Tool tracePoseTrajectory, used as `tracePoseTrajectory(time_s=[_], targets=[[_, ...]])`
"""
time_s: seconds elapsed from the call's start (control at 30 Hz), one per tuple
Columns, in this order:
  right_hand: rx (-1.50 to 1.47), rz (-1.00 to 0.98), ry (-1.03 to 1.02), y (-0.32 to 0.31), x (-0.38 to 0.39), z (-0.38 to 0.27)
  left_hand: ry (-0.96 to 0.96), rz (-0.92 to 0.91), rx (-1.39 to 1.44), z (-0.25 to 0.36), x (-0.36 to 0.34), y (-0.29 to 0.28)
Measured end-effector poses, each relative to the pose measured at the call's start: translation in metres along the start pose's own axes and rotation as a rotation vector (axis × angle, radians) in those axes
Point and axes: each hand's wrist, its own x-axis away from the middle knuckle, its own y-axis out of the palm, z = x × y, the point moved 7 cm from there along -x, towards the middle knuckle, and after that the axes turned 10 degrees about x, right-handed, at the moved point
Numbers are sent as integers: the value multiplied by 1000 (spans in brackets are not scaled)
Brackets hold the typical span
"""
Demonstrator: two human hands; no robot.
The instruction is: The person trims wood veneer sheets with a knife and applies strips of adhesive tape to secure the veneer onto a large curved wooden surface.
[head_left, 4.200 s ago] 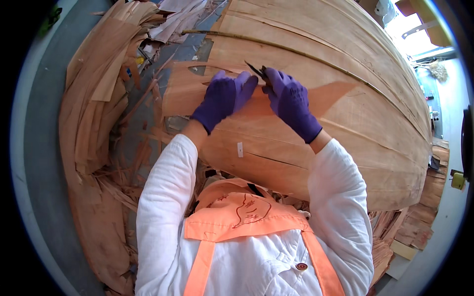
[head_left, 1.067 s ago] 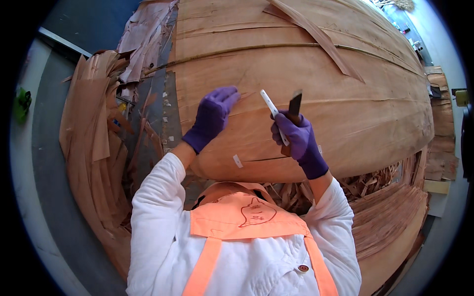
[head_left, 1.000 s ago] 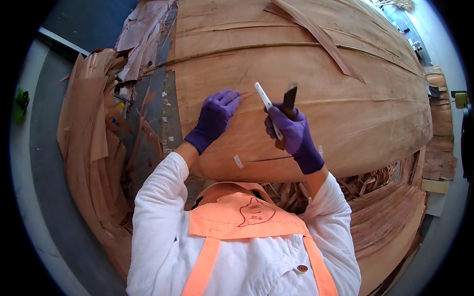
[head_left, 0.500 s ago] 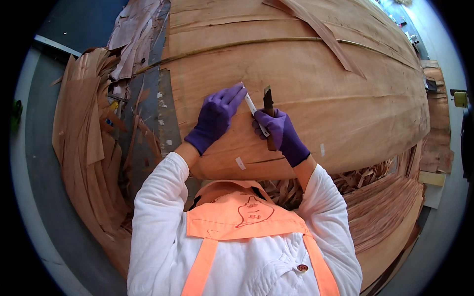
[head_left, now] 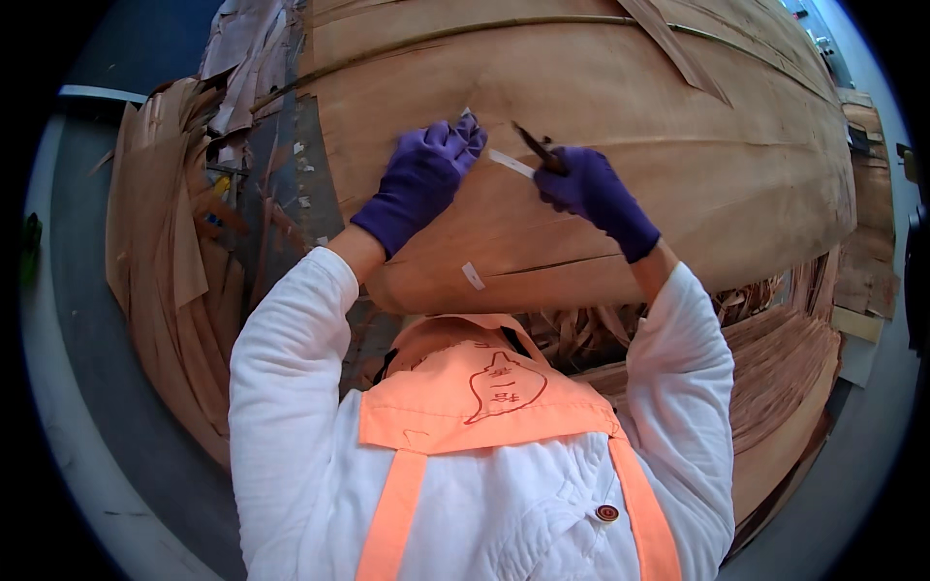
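Both my hands wear purple gloves and hover over a broad sheet of brown wood veneer (head_left: pixel 697 203). My left hand (head_left: pixel 417 184) is closed in a pinch, with a small white piece of tape (head_left: pixel 466 112) showing at its fingertips. To its right, my right hand (head_left: pixel 596 194) is wrapped round a dark utility knife (head_left: pixel 532 145), its blade pointing up and left. From that same hand a white strip of tape (head_left: pixel 510 163) sticks out toward the left hand, not touching it. Another short piece of white tape (head_left: pixel 473 276) lies on the veneer near its front edge.
Long veneer offcuts (head_left: pixel 160 232) are heaped at the left, and stacked veneer strips (head_left: pixel 775 387) lie at the right. A narrow loose strip of veneer (head_left: pixel 683 58) rests on the sheet's far part. A thin pole-like length (head_left: pixel 426 41) crosses the sheet.
The white tape that spanned both hands is now in two parts, a small piece at my left fingertips and the longer strip in my right hand. The hands have moved apart and farther away.
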Motion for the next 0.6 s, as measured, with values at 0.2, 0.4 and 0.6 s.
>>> tracePoseTrajectory(time_s=[0.2, 0.4, 0.6], targets=[[-313, 77, 67, -24, 36, 37, -1, 181, 318, -28, 3, -21], [-587, 39, 61, 29, 51, 22, -292, 554, 491, -98, 71, -61], [-691, -25, 8, 90, 23, -27, -131, 400, 395, -59, 92, -56]])
